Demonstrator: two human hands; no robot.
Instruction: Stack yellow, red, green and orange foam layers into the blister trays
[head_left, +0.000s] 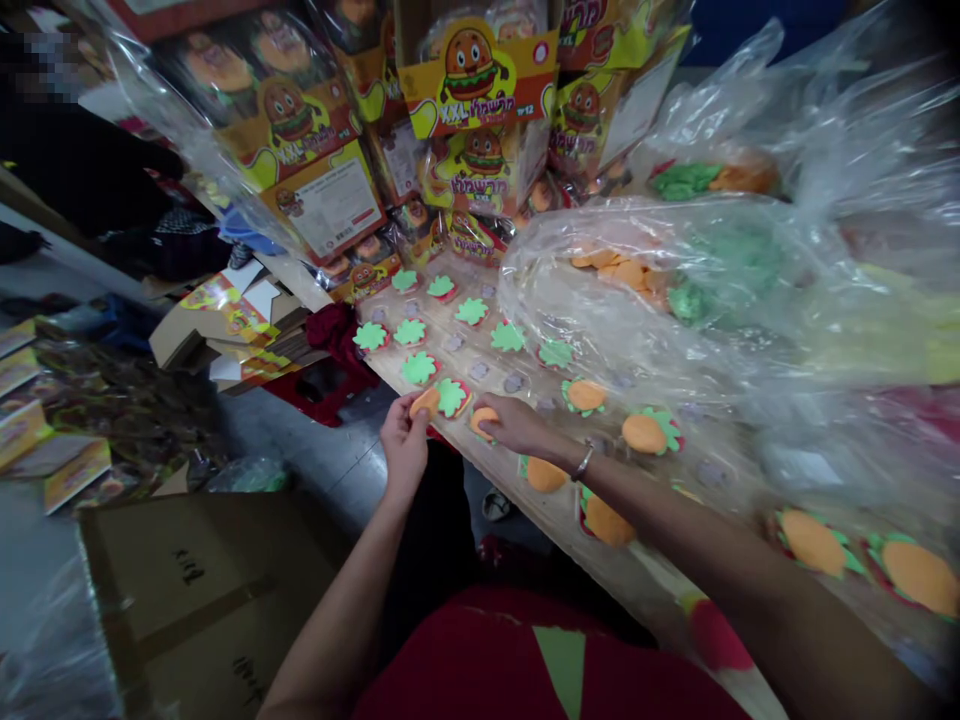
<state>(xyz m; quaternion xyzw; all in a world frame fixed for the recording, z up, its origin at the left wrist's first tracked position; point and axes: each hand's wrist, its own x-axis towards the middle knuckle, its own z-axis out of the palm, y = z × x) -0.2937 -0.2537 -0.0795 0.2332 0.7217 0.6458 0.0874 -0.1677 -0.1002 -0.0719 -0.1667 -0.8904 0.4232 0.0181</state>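
Between the thumb and fingers of my left hand (405, 442) is an orange bun-shaped piece (425, 403), held at the table's near edge. A green leaf-shaped piece (451, 397) on a red layer lies just right of it. My right hand (517, 425) pinches a second orange bun piece (483, 423), low over the tabletop. Whether that piece rests on a stack beneath it is hidden. Several green-topped stacks (409, 332) stand in rows beyond my hands. Orange-topped stacks, such as one with a bun piece (651, 434), line the table to the right.
Clear plastic bags (630, 280) with orange and green pieces cover the table's far right. Printed burger boxes (469, 90) are stacked at the back. A large cardboard carton (202, 590) stands at lower left. Flattened cartons (232, 320) rest on a red stool (315, 400). Another person (82, 170) is at far left.
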